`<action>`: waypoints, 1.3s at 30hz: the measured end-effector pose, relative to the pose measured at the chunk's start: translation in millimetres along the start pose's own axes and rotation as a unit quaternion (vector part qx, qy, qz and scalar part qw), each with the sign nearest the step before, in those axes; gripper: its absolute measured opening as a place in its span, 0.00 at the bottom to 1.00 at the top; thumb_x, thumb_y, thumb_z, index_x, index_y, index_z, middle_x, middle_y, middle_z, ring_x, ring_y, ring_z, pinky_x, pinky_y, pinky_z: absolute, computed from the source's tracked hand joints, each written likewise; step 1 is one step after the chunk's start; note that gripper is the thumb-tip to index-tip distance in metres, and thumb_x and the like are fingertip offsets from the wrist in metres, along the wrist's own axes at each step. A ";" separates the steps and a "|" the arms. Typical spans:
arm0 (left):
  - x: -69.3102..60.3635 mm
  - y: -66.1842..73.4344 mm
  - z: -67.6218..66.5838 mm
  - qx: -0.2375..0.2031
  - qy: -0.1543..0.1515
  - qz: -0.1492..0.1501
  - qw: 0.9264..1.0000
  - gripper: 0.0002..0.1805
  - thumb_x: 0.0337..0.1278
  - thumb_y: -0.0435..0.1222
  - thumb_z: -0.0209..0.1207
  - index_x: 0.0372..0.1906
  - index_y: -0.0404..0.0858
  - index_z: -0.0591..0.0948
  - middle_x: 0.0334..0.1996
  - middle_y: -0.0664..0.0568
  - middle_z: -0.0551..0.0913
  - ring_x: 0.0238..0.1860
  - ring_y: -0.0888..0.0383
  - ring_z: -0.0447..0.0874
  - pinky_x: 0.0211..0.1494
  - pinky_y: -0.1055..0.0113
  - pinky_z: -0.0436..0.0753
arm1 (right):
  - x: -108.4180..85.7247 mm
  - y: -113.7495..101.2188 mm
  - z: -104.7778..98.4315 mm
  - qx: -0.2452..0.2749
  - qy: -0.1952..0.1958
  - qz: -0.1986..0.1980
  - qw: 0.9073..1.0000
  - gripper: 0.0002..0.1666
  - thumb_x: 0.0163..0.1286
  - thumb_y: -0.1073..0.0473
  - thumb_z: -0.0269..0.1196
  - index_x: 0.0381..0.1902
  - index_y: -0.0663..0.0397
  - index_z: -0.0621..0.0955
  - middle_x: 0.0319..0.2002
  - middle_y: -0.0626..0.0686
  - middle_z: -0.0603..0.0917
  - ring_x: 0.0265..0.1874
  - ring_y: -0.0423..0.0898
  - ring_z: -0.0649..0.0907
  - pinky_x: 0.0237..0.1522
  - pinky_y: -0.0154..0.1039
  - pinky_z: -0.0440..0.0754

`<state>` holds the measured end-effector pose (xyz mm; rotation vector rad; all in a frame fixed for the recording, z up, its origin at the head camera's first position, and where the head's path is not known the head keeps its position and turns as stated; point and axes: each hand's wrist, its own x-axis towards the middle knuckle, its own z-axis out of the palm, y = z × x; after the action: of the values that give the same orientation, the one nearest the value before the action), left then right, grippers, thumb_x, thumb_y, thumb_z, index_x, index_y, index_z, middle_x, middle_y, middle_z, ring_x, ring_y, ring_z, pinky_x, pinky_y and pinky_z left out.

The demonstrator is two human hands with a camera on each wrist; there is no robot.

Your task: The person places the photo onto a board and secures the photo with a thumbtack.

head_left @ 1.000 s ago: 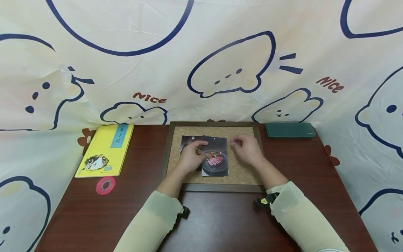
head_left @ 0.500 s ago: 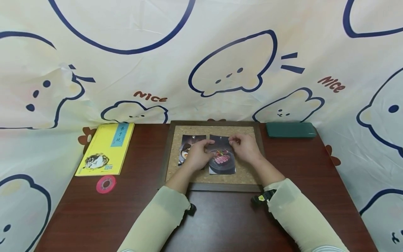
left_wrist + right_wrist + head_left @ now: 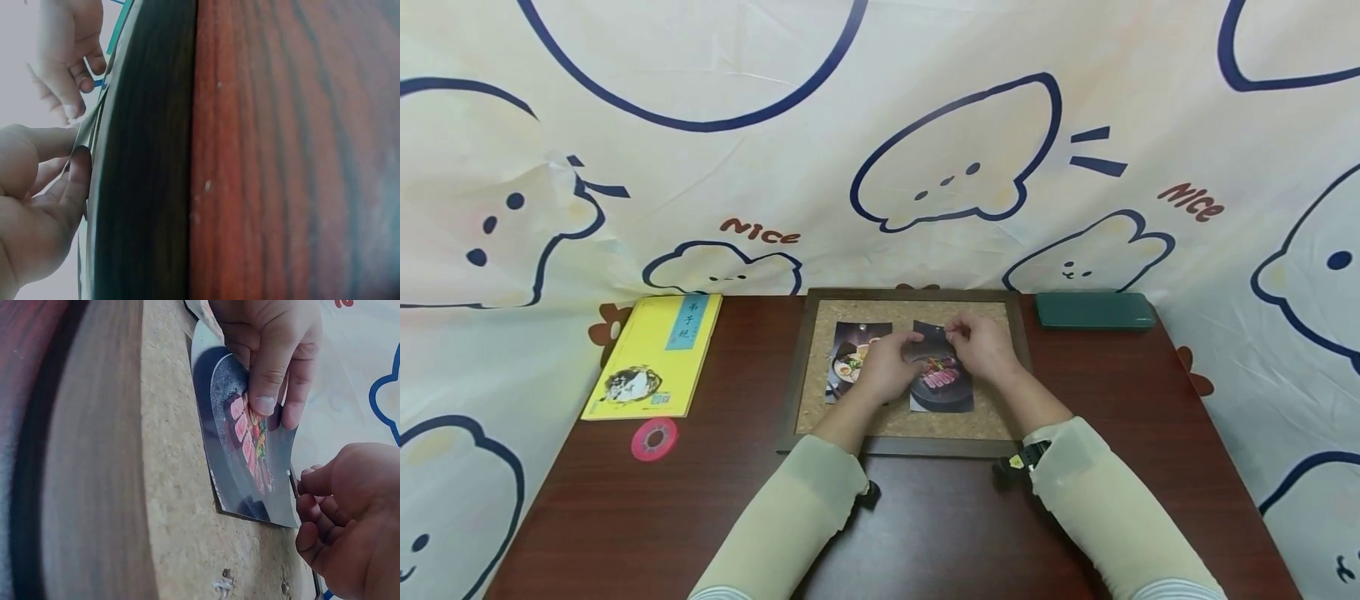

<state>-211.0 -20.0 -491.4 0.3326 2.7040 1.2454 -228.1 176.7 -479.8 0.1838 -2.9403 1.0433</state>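
Note:
Over the cork board [image 3: 820, 417], my left hand [image 3: 887, 367] pinches a photo of sliced meat on a dark plate [image 3: 942, 392] by its left side. The right wrist view shows that photo [image 3: 219, 450] bent, with its lower edge near the cork. By its upper right corner is my right hand [image 3: 985, 348], fingers curled and thumb near the index fingertip. Whether those fingertips hold something small cannot be made out. A tiny pale spot [image 3: 287, 472] shows at the photo's top edge. Left of it, another food photo [image 3: 844, 371] lies on the board, partly covered by my left hand.
A yellow book [image 3: 655, 358] lies at the left of the table [image 3: 737, 483], with a pink ring-shaped roll [image 3: 643, 440] below it. A dark green case [image 3: 1096, 311] sits at the back right. Patterned cloth [image 3: 917, 100] hangs behind.
My left hand has carried the meat photo to the right, uncovering more of the other food photo. My right hand has stayed nearly in place, and the photo's corner now meets it.

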 end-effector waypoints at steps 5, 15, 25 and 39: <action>3.5 0.1 4.5 0.026 0.013 0.001 1.000 0.26 0.59 0.38 0.73 0.62 0.39 0.82 0.36 0.51 0.84 0.34 0.58 0.80 0.44 0.59 0.81 | 7.6 2.2 1.2 -0.016 -0.014 0.006 1.000 0.08 0.76 0.59 0.62 0.45 0.53 0.86 0.41 0.54 0.89 0.41 0.52 0.86 0.46 0.51 0.81; 5.8 -1.1 9.3 0.039 0.011 0.000 0.999 0.26 0.60 0.38 0.72 0.63 0.39 0.82 0.35 0.52 0.81 0.34 0.58 0.78 0.42 0.60 0.79 | 18.8 2.4 2.0 -0.027 -0.046 0.017 0.998 0.09 0.77 0.61 0.60 0.46 0.54 0.86 0.42 0.55 0.88 0.40 0.52 0.84 0.44 0.49 0.81; 5.6 -0.8 10.4 0.058 0.007 0.010 0.998 0.27 0.61 0.39 0.71 0.65 0.40 0.81 0.49 0.46 0.83 0.37 0.56 0.79 0.50 0.56 0.81 | 27.6 -2.1 0.4 -0.047 -0.086 0.003 0.995 0.09 0.77 0.62 0.60 0.45 0.55 0.87 0.41 0.55 0.88 0.40 0.50 0.84 0.45 0.48 0.82; 5.0 -1.9 11.7 0.059 0.013 0.008 0.998 0.27 0.61 0.39 0.72 0.65 0.41 0.81 0.39 0.51 0.79 0.35 0.57 0.77 0.47 0.58 0.79 | 39.0 -14.6 -0.5 -0.105 -0.127 0.022 0.986 0.10 0.76 0.58 0.61 0.45 0.53 0.88 0.42 0.54 0.89 0.39 0.50 0.85 0.45 0.47 0.82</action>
<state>-213.4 -11.4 -500.6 0.3560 2.8087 1.1053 -265.1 161.6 -468.1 0.2658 -3.2715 0.7549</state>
